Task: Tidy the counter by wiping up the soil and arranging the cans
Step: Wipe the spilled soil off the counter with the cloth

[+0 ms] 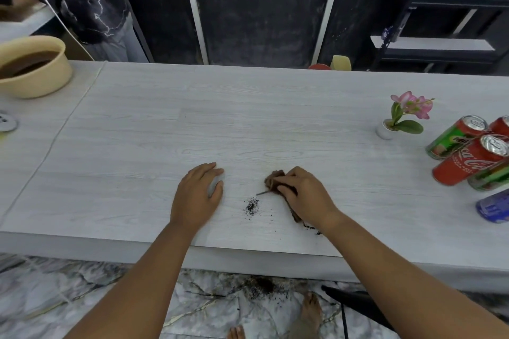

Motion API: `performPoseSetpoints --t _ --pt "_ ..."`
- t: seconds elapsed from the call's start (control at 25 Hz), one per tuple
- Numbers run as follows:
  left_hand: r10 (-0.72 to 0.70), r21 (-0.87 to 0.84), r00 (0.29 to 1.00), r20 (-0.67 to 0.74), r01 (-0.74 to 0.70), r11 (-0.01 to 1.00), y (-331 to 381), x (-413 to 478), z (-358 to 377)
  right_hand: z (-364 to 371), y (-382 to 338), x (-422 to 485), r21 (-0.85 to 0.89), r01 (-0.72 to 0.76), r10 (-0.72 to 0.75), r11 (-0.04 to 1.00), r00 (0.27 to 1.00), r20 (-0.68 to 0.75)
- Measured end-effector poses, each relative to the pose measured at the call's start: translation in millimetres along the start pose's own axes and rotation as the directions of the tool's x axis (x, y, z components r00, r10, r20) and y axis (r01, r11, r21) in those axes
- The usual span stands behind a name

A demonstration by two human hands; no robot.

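Note:
A small patch of dark soil lies on the pale wooden counter, between my two hands. My right hand grips a brown cloth just right of the soil, and a thin twig pokes out beside it. A few crumbs of soil sit near my right wrist at the counter's front edge. My left hand rests flat on the counter with fingers relaxed. At the far right stand several cans: a green one, a red cola can and a blue one.
A small potted pink flower stands left of the cans. A beige bowl with brown contents sits at the far left. More soil lies on the marble floor below the counter edge, near bare feet.

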State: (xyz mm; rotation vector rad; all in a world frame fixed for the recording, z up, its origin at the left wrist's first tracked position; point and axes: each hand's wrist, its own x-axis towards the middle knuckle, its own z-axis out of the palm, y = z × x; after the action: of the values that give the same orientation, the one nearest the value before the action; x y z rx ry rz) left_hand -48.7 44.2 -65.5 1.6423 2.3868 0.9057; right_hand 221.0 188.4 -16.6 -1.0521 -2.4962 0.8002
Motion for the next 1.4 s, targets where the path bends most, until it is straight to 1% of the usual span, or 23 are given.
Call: performPoseSetpoints --t 0.08,0.12,0.24,0.32,0.4,0.44,0.48,0.52,0.56,0.6,0.68,0.72,0.8,0.84,0.92,1.04,1.12,1.16,1.24,1.4 --pt "-0.055 -0.069 0.998 0.036 0.058 0.996 -8 -6 -6 -8 -1 11 0.106 -0.009 0.008 0.994 1.0 0.004" --pt "-0.072 -0.08 0.996 0.054 0.076 0.994 -14 -10 -9 -13 1 20 0.114 -0.007 0.01 0.993 1.0 -0.021" --pt "-0.072 -0.079 0.995 0.066 0.077 0.994 -21 -27 -12 -20 5 52 0.008 0.057 -0.057 0.998 0.997 -0.053" --pt "-0.048 -0.042 0.999 0.023 0.049 0.998 -20 -33 -7 -13 2 70 -0.101 0.13 -0.132 0.986 0.991 -0.013" --pt "-0.054 -0.022 0.999 -0.008 0.054 0.998 -20 -31 -6 -7 -1 78 -0.186 0.202 -0.192 0.962 0.979 0.07" --pt "-0.06 -0.02 0.998 -0.012 0.059 0.998 -20 -29 -5 -4 -2 77 -0.208 0.228 -0.213 0.951 0.973 0.09" --pt "-0.059 -0.018 0.998 -0.011 0.059 0.998 -22 -29 -5 -2 0 72 -0.205 0.232 -0.223 0.951 0.972 0.07" --pt "-0.054 -0.017 0.998 -0.012 0.054 0.998 -23 -29 -4 0 6 63 -0.175 0.205 -0.208 0.963 0.978 0.002" --pt "-0.049 -0.016 0.999 -0.018 0.049 0.999 -23 -29 -3 -1 15 53 -0.129 0.144 -0.157 0.981 0.983 -0.098" --pt "-0.05 -0.02 0.998 -0.031 0.049 0.999 -23 -29 -2 -5 29 40 -0.086 0.058 -0.074 0.995 0.977 -0.198" --pt "-0.08 -0.04 0.994 -0.07 0.077 0.996 -17 -27 -2 -17 69 5 -0.07 -0.118 0.087 0.991 0.936 -0.342" --pt "-0.092 -0.048 0.992 -0.088 0.088 0.995 -10 -22 -2 -26 93 -14 -0.097 -0.174 0.124 0.98 0.915 -0.385" --pt "-0.074 -0.07 0.993 -0.087 0.068 0.995 14 -4 -1 -44 132 -44 -0.165 -0.202 0.122 0.965 0.908 -0.402" --pt "-0.038 -0.09 0.998 -0.054 0.033 0.995 29 9 2 -50 143 -52 -0.17 -0.193 0.114 0.966 0.914 -0.39" --pt "0.095 -0.099 0.995 0.022 -0.092 0.991 63 36 12 -53 150 -57 -0.138 -0.189 0.123 0.972 0.916 -0.381" --pt "0.301 -0.02 0.942 0.147 -0.302 0.953 104 78 25 -47 146 -51 -0.191 -0.189 0.098 0.963 0.909 -0.405" --pt "0.373 0.007 0.888 0.268 -0.389 0.921 116 100 34 -48 147 -50 -0.207 -0.175 0.074 0.963 0.904 -0.422" --pt "0.376 0.008 0.869 0.323 -0.4 0.917 116 106 38 -48 148 -51 -0.209 -0.167 0.063 0.964 0.902 -0.428" --pt "0.335 0.001 0.866 0.372 -0.361 0.933 113 109 45 -48 148 -51 -0.218 -0.158 0.049 0.963 0.898 -0.437" --pt "0.237 0.013 0.924 0.299 -0.252 0.968 99 93 48 -46 145 -51 -0.234 -0.156 0.036 0.96 0.893 -0.449"
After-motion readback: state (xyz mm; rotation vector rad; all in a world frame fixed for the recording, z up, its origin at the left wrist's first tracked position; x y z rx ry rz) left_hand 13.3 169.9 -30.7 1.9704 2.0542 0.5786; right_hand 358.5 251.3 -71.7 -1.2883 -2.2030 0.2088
